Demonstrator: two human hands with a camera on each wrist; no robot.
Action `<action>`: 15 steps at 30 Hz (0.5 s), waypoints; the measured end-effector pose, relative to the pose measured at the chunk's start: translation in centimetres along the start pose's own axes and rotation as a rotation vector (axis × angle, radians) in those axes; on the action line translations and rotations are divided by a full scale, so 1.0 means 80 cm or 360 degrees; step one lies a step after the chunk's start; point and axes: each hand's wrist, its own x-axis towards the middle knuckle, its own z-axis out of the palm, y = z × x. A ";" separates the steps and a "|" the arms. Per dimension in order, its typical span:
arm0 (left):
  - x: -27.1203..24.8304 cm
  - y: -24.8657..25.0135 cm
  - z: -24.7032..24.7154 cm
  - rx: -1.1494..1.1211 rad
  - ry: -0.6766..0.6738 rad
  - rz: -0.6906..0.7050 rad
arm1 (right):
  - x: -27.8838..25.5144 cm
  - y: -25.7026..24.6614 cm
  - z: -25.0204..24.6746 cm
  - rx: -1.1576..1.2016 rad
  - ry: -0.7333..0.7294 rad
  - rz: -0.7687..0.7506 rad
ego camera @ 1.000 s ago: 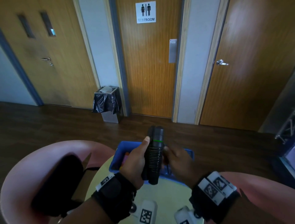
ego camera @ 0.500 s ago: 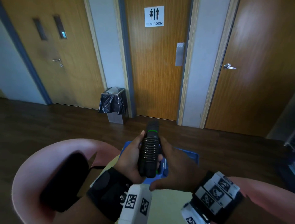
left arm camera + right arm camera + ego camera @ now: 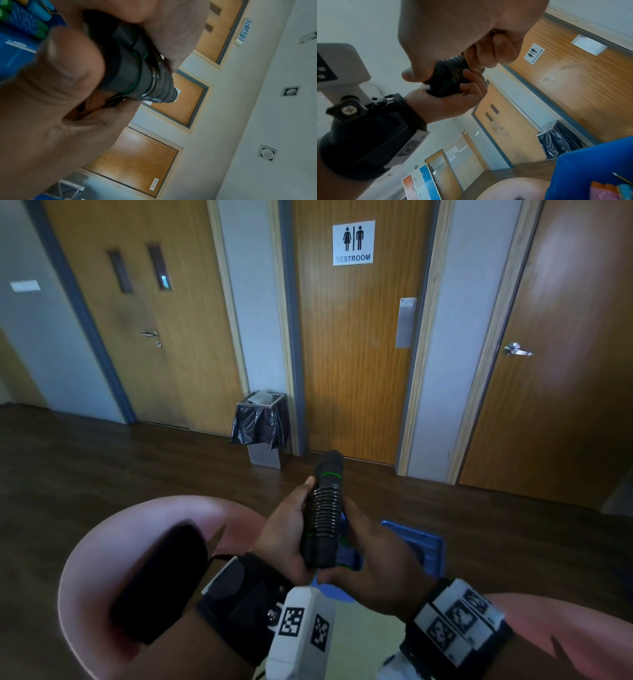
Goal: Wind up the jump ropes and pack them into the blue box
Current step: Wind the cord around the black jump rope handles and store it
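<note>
Fingers point(image 3: 471, 75) of your left hand point(image 3: 284, 532) and right hand point(image 3: 373, 563) grip the flashlight point(image 3: 323, 508); only wrist views show coloured sticks point(image 3: 40, 11) in the bin point(image 3: 583, 162).

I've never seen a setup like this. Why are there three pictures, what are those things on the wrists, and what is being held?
No machine here: a person works with two bare hands. One camera sits on the head; it gives the wide picture facing the restroom door. A small camera is strapped to each wrist by a band with black-and-white markers; those give the two tilted close-ups. The left hand and the right hand both grip a black ribbed torch with a green ring, held above a blue tray. The tray stands on a pale table and holds coloured things I cannot make out. A pink chair stands on the left.
</note>
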 end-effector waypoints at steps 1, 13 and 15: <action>-0.002 0.000 0.003 -0.0015 0.0016 0.0014 | 0.000 0.003 0.003 0.0015 0.0019 0.0002; 0.055 -0.009 0.017 -0.0043 0.0458 0.0137 | 0.001 0.029 0.029 0.0354 0.0334 0.0385; 0.064 -0.015 0.016 -0.0050 0.0501 0.0087 | 0.000 0.036 0.029 0.0347 0.0292 0.0400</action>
